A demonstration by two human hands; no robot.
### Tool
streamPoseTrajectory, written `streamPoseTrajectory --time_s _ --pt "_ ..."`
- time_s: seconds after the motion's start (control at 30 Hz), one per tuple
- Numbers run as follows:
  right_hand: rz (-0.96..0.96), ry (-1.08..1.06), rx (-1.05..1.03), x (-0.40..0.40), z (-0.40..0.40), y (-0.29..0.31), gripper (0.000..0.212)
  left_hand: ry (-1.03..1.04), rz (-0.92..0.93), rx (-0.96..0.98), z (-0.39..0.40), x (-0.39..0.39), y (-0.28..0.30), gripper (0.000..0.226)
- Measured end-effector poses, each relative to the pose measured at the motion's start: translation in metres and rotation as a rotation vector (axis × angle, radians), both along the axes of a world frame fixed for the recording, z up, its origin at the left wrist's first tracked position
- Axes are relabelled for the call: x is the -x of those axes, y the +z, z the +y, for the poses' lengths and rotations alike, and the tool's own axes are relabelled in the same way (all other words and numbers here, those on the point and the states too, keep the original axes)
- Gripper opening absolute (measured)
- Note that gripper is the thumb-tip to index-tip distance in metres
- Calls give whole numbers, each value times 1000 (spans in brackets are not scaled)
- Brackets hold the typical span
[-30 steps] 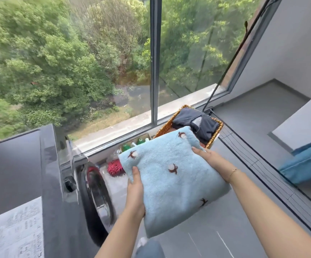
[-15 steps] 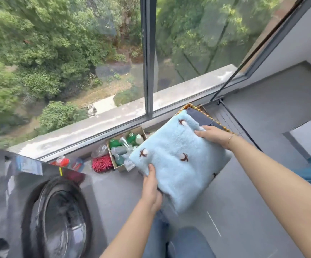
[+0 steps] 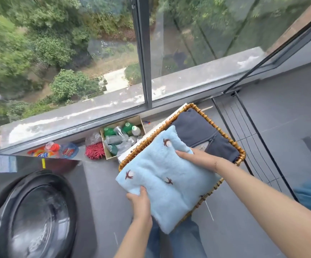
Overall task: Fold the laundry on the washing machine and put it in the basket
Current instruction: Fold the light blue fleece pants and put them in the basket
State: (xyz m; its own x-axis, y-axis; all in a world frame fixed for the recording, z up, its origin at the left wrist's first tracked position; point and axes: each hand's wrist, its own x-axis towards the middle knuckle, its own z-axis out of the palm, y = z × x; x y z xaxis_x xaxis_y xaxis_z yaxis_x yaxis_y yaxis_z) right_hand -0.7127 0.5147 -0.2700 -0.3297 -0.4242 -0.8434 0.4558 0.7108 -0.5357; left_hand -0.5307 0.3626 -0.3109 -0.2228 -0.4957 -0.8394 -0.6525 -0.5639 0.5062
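towel: folded blue towel (image 3: 165,185) was over the basket (image 3: 241,155), above a dark jacket (image 3: 197,131)
grip: left hand (image 3: 139,202) and right hand (image 3: 197,158) clamped opposite edges, probably so the fold held

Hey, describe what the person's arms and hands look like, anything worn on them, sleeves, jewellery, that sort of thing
Both forearms are bare, with no sleeves in view, and no gloves on either hand. The right hand has a thin, fine bracelet at the wrist, only faintly visible here. The left hand and its wrist show nothing worn; no rings or watch can be made out on either. Below the arms, blue denim trousers show.
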Motion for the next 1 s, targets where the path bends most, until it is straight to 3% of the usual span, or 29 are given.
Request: streamPoseTrajectory --time_s 0.1,0.3,0.37,0.47,0.53,0.57,0.67,0.73,0.87,1.0 --pt "-90 27 19 3 -4 -17 44 -7 -57 158 2 -5 -12 51" --pt "-160 59 -52 8 -8 -57 80 -120 -132 250 5 -7 -36 64" --pt "-130 44 -70 7 -13 -58 78 -161 -185 321 5 -3 -28 68" --pt "-7 10 -80 1 -11 -44 61 -392 -154 753 1 -1 -2 81" --pt "224 -59 -92 -10 -4 -35 45 -747 117 1106 -4 1 12 73" --pt "379 -104 -120 -19 2 -31 45 -947 237 1184 -6 5 13 67" --pt "909 -248 -256 -54 20 -26 29 -1378 362 1171 -6 35 11 61" --pt "1121 -264 -310 -77 25 -30 35 -1510 380 1167 -1 57 8 59" --pt "1140 -130 -450 -98 19 -57 50 -1666 337 1142 -1 77 -18 60" --pt "1152 -29 -565 -88 9 -86 48 -1651 248 1052 -6 77 -48 57"
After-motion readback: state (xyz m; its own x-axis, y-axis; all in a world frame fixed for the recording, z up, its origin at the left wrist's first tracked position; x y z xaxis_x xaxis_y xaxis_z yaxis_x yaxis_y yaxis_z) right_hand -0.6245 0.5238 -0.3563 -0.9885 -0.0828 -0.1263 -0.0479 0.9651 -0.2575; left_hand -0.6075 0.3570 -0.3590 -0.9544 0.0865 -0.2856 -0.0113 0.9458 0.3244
